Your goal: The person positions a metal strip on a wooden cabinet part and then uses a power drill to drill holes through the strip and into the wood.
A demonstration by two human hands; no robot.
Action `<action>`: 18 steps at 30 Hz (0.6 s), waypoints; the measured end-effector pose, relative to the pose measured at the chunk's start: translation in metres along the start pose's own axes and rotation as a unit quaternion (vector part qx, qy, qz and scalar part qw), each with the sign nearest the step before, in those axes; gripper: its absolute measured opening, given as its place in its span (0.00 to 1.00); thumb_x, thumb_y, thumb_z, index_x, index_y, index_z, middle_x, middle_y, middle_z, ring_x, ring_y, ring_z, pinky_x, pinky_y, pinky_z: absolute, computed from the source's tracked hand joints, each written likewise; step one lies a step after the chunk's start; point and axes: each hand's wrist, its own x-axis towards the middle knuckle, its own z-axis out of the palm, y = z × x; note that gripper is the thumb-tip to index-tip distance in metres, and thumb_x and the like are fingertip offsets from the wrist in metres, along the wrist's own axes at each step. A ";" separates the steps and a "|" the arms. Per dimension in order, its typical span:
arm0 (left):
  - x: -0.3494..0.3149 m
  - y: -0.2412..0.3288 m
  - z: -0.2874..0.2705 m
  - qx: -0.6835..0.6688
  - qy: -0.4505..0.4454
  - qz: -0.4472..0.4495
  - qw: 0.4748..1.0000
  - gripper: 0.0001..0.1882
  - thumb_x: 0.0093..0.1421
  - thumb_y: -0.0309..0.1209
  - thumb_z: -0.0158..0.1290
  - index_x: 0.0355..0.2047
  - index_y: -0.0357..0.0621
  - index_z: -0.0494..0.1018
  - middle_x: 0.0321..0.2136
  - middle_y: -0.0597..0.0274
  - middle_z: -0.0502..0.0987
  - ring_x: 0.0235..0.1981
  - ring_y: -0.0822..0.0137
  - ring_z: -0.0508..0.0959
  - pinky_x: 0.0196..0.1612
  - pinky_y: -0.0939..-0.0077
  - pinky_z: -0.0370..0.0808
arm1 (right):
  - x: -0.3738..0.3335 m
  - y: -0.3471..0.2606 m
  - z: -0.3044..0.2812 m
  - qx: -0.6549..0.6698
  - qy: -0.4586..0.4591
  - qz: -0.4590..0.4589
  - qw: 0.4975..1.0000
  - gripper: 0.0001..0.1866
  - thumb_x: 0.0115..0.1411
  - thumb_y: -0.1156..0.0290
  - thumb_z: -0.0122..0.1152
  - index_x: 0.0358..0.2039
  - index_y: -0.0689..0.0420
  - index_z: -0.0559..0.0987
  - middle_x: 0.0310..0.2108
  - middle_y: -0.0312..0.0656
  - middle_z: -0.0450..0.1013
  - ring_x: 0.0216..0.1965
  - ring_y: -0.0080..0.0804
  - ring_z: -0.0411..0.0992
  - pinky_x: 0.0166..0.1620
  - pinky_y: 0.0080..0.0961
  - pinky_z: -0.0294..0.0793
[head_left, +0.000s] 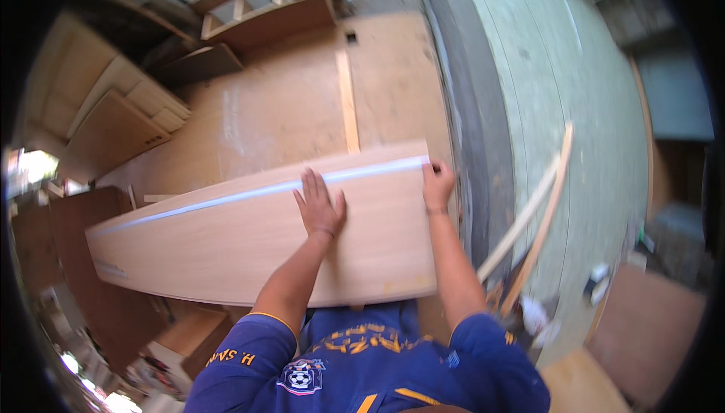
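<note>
A long pale wooden board (370,239) lies across in front of me, its right end nearest my right hand. Along it, towards its far edge, runs a narrow bluish-white strip (249,195), from the left end almost to the right one. My left hand (319,205) is flat on the board with its fingers spread, the fingertips reaching the strip. At the board's right end, my right hand (438,185) has its fingers bent and pinched on the strip's end. The fingertips are small and slightly blurred.
Beyond the board is a brown work surface (287,103) with a thin wooden batten (347,99) on it. A wooden frame (264,12) and stacked panels (121,111) stand at the far left. Two wooden strips (540,220) lean to my right above a pale green floor (596,156).
</note>
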 end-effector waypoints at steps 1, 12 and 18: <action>-0.003 -0.003 0.000 0.002 -0.008 -0.004 1.000 0.39 0.58 0.49 0.40 0.62 0.33 0.52 0.66 0.50 0.46 0.68 0.56 0.42 0.66 0.49 0.36 | -0.001 0.005 0.002 -0.011 -0.008 0.012 1.000 0.06 0.52 0.73 0.61 0.28 0.63 0.78 0.23 0.39 0.74 0.26 0.26 0.70 0.34 0.24 0.71; 0.003 0.000 0.000 -0.016 -0.017 -0.029 0.999 0.41 0.59 0.54 0.36 0.65 0.39 0.47 0.67 0.56 0.42 0.69 0.61 0.39 0.67 0.53 0.34 | 0.010 -0.015 0.000 -0.136 0.020 -0.074 0.988 0.09 0.47 0.71 0.65 0.26 0.62 0.78 0.30 0.52 0.75 0.36 0.46 0.73 0.44 0.36 0.70; 0.000 -0.001 0.001 -0.053 0.002 -0.028 0.998 0.41 0.59 0.54 0.36 0.65 0.39 0.47 0.67 0.56 0.42 0.69 0.62 0.38 0.67 0.53 0.32 | 0.002 -0.047 -0.003 -0.102 -0.009 -0.094 0.990 0.07 0.49 0.71 0.64 0.25 0.61 0.77 0.29 0.50 0.75 0.34 0.47 0.73 0.42 0.36 0.70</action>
